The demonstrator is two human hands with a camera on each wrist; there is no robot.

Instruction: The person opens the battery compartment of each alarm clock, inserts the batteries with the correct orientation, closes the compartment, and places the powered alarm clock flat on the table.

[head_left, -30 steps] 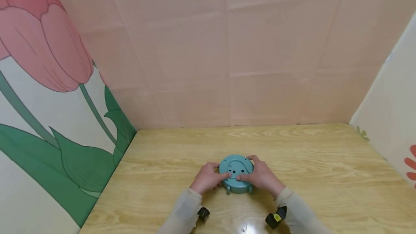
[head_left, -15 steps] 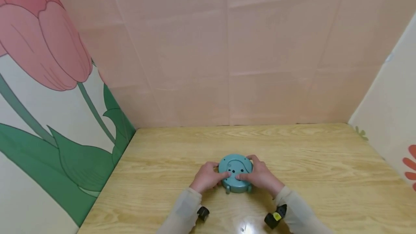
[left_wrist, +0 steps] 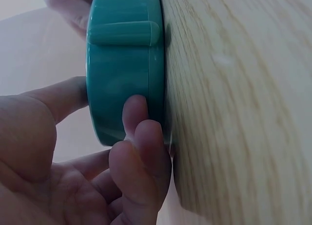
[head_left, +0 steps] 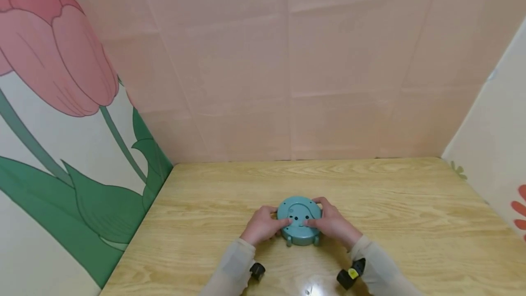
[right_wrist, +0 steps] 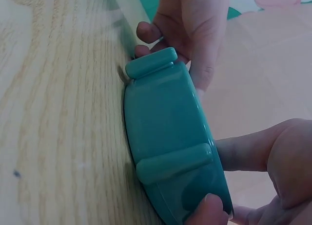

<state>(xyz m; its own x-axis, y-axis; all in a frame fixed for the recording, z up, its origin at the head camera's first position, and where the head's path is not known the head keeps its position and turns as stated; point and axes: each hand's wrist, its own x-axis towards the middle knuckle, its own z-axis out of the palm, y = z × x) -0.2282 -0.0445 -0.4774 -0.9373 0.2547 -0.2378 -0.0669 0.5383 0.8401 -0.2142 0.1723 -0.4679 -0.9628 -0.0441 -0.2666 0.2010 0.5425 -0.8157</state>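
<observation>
A round teal desk clock (head_left: 300,235) lies face down on the wooden table, its back up with several small dark holes. Two stubby feet stick out of its side toward me, and one foot (right_wrist: 175,164) shows large in the right wrist view. My left hand (head_left: 260,226) grips the left edge, thumb on the back and fingers curled along the side wall (left_wrist: 117,69). From the right, my right hand (head_left: 334,224) holds the opposite edge, its thumb also flat on the back near the middle. The clock's face is hidden underneath.
The wooden table (head_left: 213,191) reaches back to a pink-draped wall (head_left: 287,81). A tulip mural (head_left: 57,58) covers the left wall, and a pale wall (head_left: 493,150) stands on the right. Black wrist cameras hang under both sleeves.
My right thumb has slid slightly to the right on the clock's back. The clock and my left hand stay in place.
</observation>
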